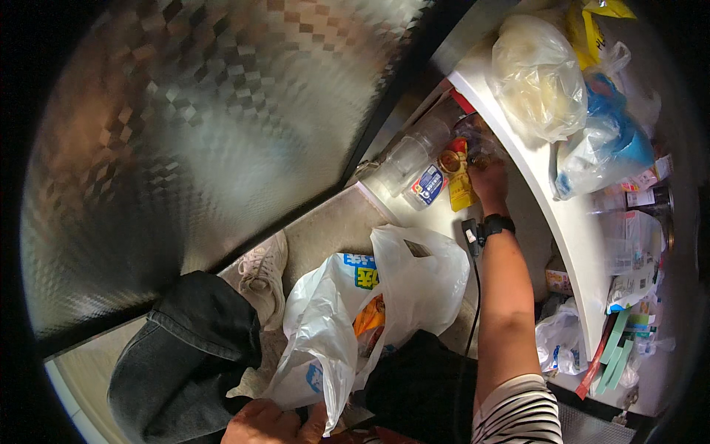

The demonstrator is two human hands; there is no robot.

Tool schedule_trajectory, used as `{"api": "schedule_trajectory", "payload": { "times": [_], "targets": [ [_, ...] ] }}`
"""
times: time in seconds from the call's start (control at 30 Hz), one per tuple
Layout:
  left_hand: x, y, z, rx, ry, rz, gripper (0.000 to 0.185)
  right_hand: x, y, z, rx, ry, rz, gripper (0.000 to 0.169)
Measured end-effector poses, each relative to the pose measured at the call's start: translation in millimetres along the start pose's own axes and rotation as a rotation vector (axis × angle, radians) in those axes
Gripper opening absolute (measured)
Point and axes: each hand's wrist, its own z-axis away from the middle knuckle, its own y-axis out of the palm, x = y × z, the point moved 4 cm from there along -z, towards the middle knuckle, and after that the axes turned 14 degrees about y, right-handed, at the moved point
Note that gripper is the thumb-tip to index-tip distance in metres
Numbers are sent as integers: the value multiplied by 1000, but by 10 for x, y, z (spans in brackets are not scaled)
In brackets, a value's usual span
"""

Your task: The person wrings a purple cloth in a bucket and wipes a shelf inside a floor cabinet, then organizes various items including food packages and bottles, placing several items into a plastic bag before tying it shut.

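My left hand is low in the view, its fingers closed on the edge of a white plastic carrier bag. The bag hangs open and an orange packet shows inside. My right hand, with a black band on the wrist, reaches into a cabinet's lower compartment. It is at a dark, clear-wrapped item; its fingertips are partly hidden, so its grip cannot be told. Just left of it lie a yellow and red pouch, a clear container with a blue label and a clear plastic jar.
A curved white shelf edge runs beside my right arm. Above it sit a knotted clear bag, a blue bag and green strips. A textured glass door stands at left. Another plastic bag lies under the shelf.
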Motion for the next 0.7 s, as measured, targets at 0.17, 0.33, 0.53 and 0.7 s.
{"api": "schedule_trajectory", "payload": {
  "times": [0.17, 0.33, 0.53, 0.7],
  "targets": [
    [-3, -23, -22, 29, -18, 26, 37, -166, 368, -311, 72, -103, 39, 33],
    [50, 7, 21, -3, -62, 61, 36, 7, 380, -297, 171, -72, 219, 35],
    [87, 6, 95, -43, -101, 81, 37, -6, -251, -95, 17, 52, 49, 46],
    [98, -31, 87, -4, -79, 99, 38, -851, -86, -150, -34, 386, -96, 47]
  ]
}}
